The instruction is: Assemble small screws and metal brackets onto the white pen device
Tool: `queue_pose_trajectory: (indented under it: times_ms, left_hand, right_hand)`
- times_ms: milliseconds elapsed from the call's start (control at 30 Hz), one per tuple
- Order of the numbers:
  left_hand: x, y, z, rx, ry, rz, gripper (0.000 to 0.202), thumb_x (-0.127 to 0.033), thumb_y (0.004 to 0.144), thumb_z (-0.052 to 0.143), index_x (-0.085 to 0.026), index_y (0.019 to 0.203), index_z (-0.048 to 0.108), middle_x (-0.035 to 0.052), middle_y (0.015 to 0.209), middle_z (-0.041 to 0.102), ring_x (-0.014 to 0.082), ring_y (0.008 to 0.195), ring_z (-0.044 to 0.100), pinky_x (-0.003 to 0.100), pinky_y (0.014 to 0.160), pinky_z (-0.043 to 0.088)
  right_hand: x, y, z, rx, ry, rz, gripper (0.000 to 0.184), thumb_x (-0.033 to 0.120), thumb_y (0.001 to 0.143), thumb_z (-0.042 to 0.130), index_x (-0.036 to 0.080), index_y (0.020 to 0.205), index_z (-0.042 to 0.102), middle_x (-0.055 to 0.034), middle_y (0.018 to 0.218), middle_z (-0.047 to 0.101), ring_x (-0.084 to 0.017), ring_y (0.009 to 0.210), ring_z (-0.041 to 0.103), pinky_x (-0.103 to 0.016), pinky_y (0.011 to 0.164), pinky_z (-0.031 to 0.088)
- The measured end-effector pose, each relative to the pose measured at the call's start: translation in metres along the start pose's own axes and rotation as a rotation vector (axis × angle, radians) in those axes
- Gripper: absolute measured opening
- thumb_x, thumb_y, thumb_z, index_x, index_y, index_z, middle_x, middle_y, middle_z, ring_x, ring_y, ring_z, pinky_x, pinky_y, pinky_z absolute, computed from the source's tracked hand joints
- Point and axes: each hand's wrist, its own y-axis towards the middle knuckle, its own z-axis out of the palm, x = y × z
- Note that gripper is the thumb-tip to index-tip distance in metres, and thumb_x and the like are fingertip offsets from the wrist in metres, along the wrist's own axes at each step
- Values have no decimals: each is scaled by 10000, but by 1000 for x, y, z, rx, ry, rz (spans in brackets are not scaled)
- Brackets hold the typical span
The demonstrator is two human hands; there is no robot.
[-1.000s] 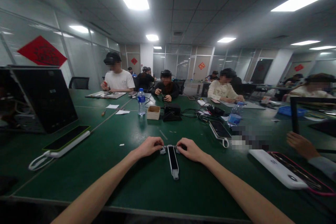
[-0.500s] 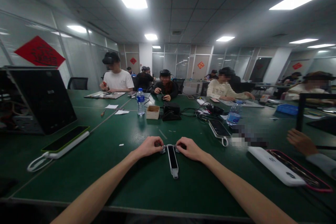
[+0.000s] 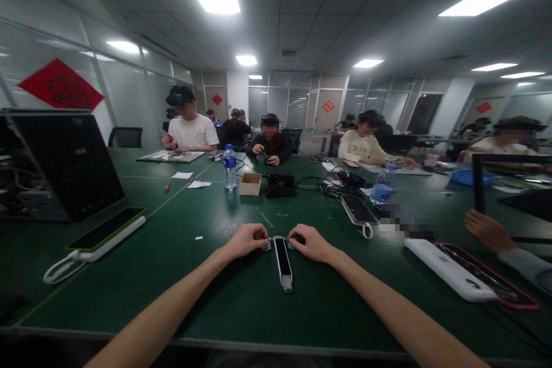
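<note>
A slim black and white device (image 3: 283,263) lies lengthwise on the green table (image 3: 224,299) in front of me. My left hand (image 3: 246,240) is closed in a pinch on a small grey part at the device's far left end. My right hand (image 3: 311,243) pinches the matching spot at its far right end. Both forearms stretch forward over the table and both hands rest on its surface. What the fingertips hold is too small to name.
A phone on a white power bank (image 3: 101,236) lies left, beside a black monitor back (image 3: 64,164). Another phone (image 3: 356,210), a water bottle (image 3: 230,167), a small box (image 3: 250,184) and cables lie beyond. A neighbour's hand (image 3: 487,231) and white power bank (image 3: 448,269) are at right. Several people sit across.
The view has drifted slightly; my hands and the device stay in place.
</note>
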Motion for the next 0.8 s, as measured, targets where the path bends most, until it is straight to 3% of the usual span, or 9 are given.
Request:
queue_pose_trajectory:
  times_ms: [333,800]
  left_hand:
    - [-6,-2,-1,-9,-15,3,201,-345,800,599,-183,897,667,20,890,691,152,772,613,251,691,479]
    - [-15,-4,-5,7,87,-12,223,-349,835,552,-187,893,694,8,820,691,143,717,590,235,642,427]
  right_hand:
    - [-2,0,1,17,3,8,170,296,875,533,167,904,639,-45,868,606,-148,763,550,-279,695,460]
    - [0,0,0,3,-12,2,165,288,873,537,167,906,645,-46,855,606,-152,761,551,-270,682,455]
